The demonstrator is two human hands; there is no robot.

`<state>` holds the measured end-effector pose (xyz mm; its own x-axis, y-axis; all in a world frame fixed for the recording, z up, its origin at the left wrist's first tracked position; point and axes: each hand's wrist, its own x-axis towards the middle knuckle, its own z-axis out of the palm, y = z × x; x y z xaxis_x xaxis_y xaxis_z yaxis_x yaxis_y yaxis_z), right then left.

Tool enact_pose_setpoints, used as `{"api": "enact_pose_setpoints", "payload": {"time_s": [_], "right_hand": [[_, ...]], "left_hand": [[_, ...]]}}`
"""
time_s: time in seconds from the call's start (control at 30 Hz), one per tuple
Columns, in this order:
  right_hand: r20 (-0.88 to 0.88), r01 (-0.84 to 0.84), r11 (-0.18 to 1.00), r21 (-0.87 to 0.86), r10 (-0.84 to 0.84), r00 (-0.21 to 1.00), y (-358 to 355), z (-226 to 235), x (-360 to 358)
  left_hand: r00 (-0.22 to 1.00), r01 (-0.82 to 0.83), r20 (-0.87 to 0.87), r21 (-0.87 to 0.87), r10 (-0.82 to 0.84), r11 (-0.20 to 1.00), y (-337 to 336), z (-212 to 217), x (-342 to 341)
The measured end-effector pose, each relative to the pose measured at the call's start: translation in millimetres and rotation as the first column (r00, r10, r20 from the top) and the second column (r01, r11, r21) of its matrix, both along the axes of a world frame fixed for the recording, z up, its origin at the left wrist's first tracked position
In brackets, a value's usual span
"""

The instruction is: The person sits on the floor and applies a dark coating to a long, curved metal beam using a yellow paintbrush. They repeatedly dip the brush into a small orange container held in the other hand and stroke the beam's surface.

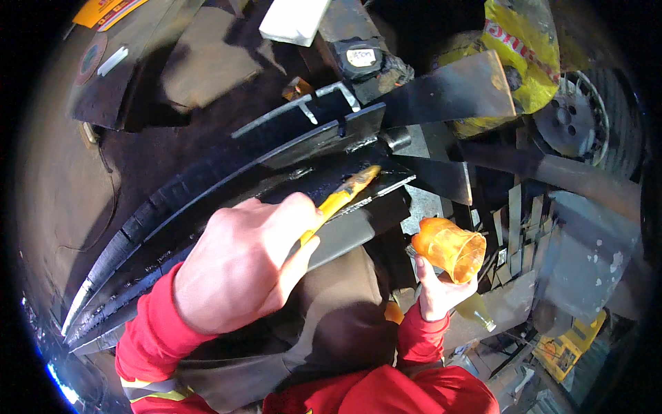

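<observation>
My left hand (245, 252) is closed round a smeared yellow handle (338, 200), which looks like that of a paintbrush; no bristles show. Its worn orange tip points up and right over a long curved black metal piece (276, 162), parts of which shine as if wet. Whether the tool touches the metal I cannot tell. On the right, my right hand (445, 293) grips an orange translucent cup (452, 248), seemingly a cut-off plastic bottle. It is tilted, with the open mouth toward the lower right. What it contains cannot be made out.
A dark flat plate (448, 90) juts out beyond the curved piece. A tape measure (360, 58) and a white block (293, 21) lie at the back. At right are a yellow bag (531, 55), a round metal disc (565, 121), metal strips (516, 221) and a yellow case (562, 348).
</observation>
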<state>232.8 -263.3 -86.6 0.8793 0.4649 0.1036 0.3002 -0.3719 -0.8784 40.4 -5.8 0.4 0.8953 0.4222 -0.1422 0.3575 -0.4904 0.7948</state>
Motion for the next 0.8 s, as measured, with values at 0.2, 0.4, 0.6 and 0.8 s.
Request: {"api": "enact_pose_setpoints", "payload": {"time_s": [0.2, 0.4, 0.6, 0.8], "right_hand": [[-0.019, 0.012, 1.000, -0.019, -0.013, 1.000, -3.8, 0.5, 2.7], [-0.061, 0.020, 0.999, 0.039, -0.018, 0.998, -6.5, 0.3, 1.9], [-0.105, 0.015, 0.999, 0.035, -0.011, 0.994, -7.6, 3.8, 2.0], [-0.052, -0.004, 0.999, 0.045, 0.006, 0.999, -7.4, 3.8, -0.4]], "left_hand": [[0.956, -0.199, 0.192, -0.133, 0.222, 0.971, 7.7, 1.9, -6.7], [0.977, -0.128, 0.144, -0.189, 0.157, 0.974, 0.5, -4.2, -5.8], [0.917, -0.348, 0.043, -0.401, 0.397, 0.847, 12.5, 3.4, -15.1], [0.979, -0.189, 0.012, -0.301, 0.202, 0.935, 28.8, -5.3, -7.3]]}}
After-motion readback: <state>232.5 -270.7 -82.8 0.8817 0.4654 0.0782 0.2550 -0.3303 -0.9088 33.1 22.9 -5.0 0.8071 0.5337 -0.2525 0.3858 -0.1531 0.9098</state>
